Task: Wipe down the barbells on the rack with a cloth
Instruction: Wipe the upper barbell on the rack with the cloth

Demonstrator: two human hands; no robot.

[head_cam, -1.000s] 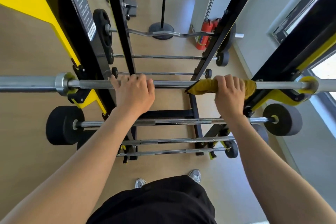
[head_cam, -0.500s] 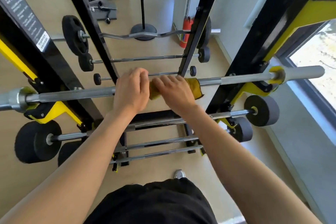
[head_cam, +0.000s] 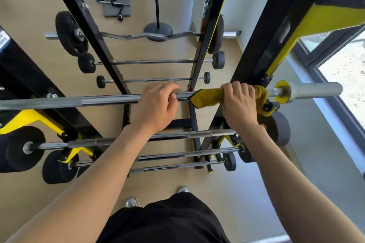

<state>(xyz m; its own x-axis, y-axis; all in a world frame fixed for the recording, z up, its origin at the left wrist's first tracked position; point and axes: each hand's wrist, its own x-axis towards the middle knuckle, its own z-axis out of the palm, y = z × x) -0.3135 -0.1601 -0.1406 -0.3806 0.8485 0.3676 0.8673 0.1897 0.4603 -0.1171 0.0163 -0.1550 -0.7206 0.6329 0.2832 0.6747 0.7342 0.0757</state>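
Observation:
A long steel barbell (head_cam: pixel 94 101) lies across the black and yellow rack (head_cam: pixel 262 49) at chest height. My left hand (head_cam: pixel 156 102) grips the bar near its middle, fingers curled over it. My right hand (head_cam: pixel 239 102) grips a yellow cloth (head_cam: pixel 207 97) wrapped round the bar, close to the right upright and the yellow collar (head_cam: pixel 282 91). One corner of the cloth sticks out toward my left hand. Several more barbells (head_cam: pixel 177 136) lie on lower pegs below my forearms.
A curl bar (head_cam: pixel 138 36) and two small fixed-weight bars (head_cam: pixel 150 62) hang on the far side of the rack. A fan stand (head_cam: pixel 157 28) is on the wooden floor behind. A window (head_cam: pixel 343 77) and wall run along the right. My shoes (head_cam: pixel 132 202) show below.
My right hand has slid the cloth along the bar from beside my left hand out to the right upright. My left hand has kept its grip near the middle.

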